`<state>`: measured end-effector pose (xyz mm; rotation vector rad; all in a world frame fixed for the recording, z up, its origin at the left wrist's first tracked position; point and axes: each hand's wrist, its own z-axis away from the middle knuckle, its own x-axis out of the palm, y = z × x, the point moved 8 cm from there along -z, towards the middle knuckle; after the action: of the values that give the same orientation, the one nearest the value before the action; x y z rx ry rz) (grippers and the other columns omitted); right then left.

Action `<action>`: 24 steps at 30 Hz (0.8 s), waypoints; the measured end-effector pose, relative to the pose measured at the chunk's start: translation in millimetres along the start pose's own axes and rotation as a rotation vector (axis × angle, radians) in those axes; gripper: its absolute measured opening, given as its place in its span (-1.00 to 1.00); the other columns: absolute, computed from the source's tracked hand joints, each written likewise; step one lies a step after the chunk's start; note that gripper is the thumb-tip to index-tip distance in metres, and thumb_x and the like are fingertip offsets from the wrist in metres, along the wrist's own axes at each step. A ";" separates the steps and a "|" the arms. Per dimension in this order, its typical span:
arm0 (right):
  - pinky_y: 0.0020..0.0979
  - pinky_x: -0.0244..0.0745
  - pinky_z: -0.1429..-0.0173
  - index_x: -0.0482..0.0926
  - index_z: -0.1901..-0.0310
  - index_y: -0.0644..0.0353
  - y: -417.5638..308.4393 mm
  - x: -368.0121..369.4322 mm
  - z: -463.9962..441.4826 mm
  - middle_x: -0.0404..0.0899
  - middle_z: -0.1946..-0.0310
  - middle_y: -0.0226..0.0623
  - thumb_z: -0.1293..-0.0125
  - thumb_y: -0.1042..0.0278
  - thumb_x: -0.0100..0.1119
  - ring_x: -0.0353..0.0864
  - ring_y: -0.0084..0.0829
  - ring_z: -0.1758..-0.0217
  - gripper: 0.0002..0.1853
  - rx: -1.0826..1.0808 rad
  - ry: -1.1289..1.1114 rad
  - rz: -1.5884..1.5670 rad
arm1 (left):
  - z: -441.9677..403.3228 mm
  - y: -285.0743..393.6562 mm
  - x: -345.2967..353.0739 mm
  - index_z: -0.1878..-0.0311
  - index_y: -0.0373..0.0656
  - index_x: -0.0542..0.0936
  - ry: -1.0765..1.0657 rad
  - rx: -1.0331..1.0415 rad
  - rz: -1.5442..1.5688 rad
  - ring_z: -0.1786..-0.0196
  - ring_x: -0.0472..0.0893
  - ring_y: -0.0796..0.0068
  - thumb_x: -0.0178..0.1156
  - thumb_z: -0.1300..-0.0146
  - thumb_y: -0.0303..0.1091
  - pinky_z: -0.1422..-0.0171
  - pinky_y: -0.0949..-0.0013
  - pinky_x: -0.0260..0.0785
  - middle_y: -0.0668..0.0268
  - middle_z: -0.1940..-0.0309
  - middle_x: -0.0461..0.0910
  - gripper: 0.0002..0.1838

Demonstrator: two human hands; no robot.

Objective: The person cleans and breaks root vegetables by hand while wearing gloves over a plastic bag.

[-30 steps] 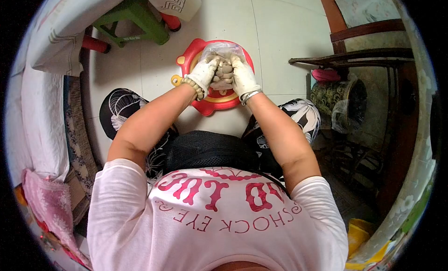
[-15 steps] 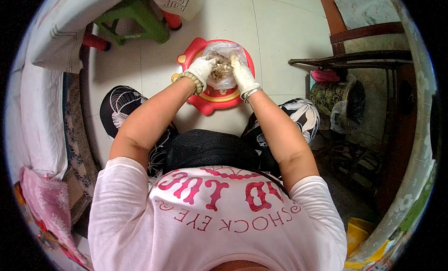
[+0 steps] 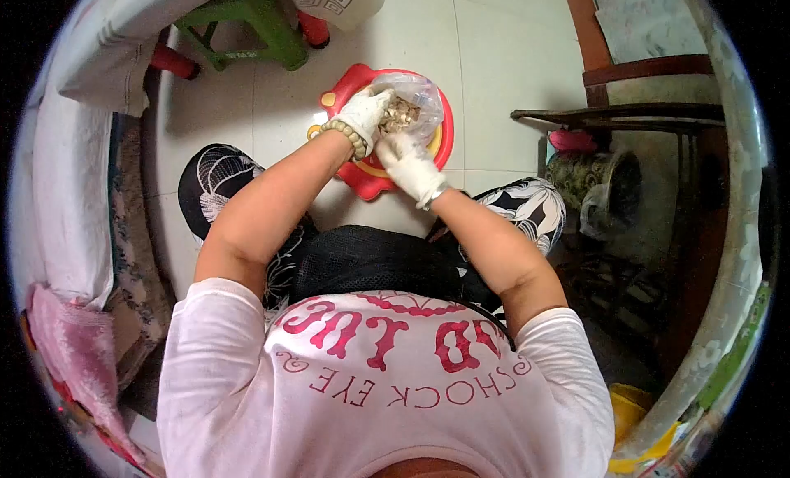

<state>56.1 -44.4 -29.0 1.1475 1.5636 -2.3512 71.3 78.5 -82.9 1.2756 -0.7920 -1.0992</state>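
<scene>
A clear plastic bag (image 3: 425, 99) holding small brown and whitish pieces (image 3: 402, 116) lies on a red, round-bodied plastic stool or lid (image 3: 447, 140) with yellow parts. My left hand (image 3: 363, 114), in a white glove, is closed on the left edge of the bag, its fingers bent toward the pieces. On the near side of the bag is my right hand (image 3: 409, 164), also gloved in white. Its fingertips are smeared by motion and point toward the left hand, so I cannot make out what they hold. A beaded bracelet (image 3: 349, 140) circles my left wrist.
A green stool (image 3: 247, 29) stands at the upper left beside a whitish bin (image 3: 341, 2). To the right are a dark wooden bar (image 3: 617, 114) and a dark patterned round container (image 3: 601, 181). My knees (image 3: 216, 181) flank the red piece on the tiled floor (image 3: 485, 66).
My right hand has left the bag's right side and moved toward me and leftward to its near edge. My left hand stays at the left side. The view has shifted slightly.
</scene>
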 end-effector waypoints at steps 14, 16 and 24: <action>-0.12 0.31 -0.21 0.47 -0.08 0.13 125.3 88.2 -17.4 0.43 -0.13 -0.13 -0.18 0.28 -0.11 0.42 -0.12 -0.18 -0.58 0.283 -0.216 0.636 | 24.6 43.6 -2.9 -0.14 -0.19 0.43 0.036 -0.294 0.380 -0.07 0.44 0.49 0.04 -0.31 -0.19 -0.17 0.41 0.27 0.28 -0.05 0.48 -0.60; -0.14 0.23 -0.28 0.33 -0.22 0.07 139.2 97.0 -28.4 0.28 -0.25 -0.11 -0.18 0.30 -0.14 0.30 -0.11 -0.28 -0.49 0.321 -0.189 0.535 | 18.8 32.5 -5.6 -0.14 -0.19 0.43 0.053 -0.264 0.328 -0.06 0.44 0.49 0.04 -0.30 -0.19 -0.17 0.42 0.26 0.29 -0.04 0.49 -0.60; -0.16 0.13 -0.35 0.24 -0.27 -0.07 134.7 104.8 -53.2 0.27 -0.22 0.01 -0.09 0.29 0.06 0.23 0.01 -0.28 -0.37 0.049 -0.073 0.303 | 17.1 24.2 3.5 -0.19 -0.29 0.37 -0.002 -0.307 0.358 -0.13 0.43 0.45 0.02 -0.32 -0.22 -0.24 0.38 0.25 0.23 -0.09 0.45 -0.55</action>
<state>71.3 -31.0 -206.6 1.1968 1.2172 -2.2149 61.1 68.3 -56.8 0.8368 -0.7823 -0.8906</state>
